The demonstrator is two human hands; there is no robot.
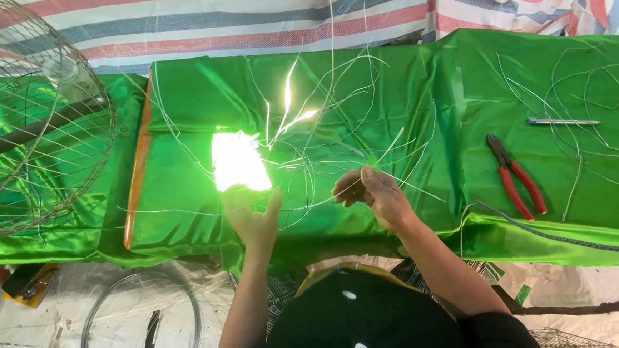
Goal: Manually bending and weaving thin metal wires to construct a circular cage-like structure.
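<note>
A tangle of thin bare metal wires (314,134) lies spread over the shiny green cloth (404,89) on the table. My right hand (372,195) pinches one thin wire between thumb and fingers near the table's front edge. My left hand (253,217) is raised with the palm out and fingers apart, just below a bright glare patch (237,160) on the cloth; some wires cross near it, but I cannot tell if it touches any.
Red-handled pliers (516,176) lie to the right, with a thin metal rod (563,121) and more loose wires (592,106) beyond. A round wire cage frame (30,119) stands at the left. A wire coil (143,324) lies on the floor below. Striped tarp (242,17) hangs behind.
</note>
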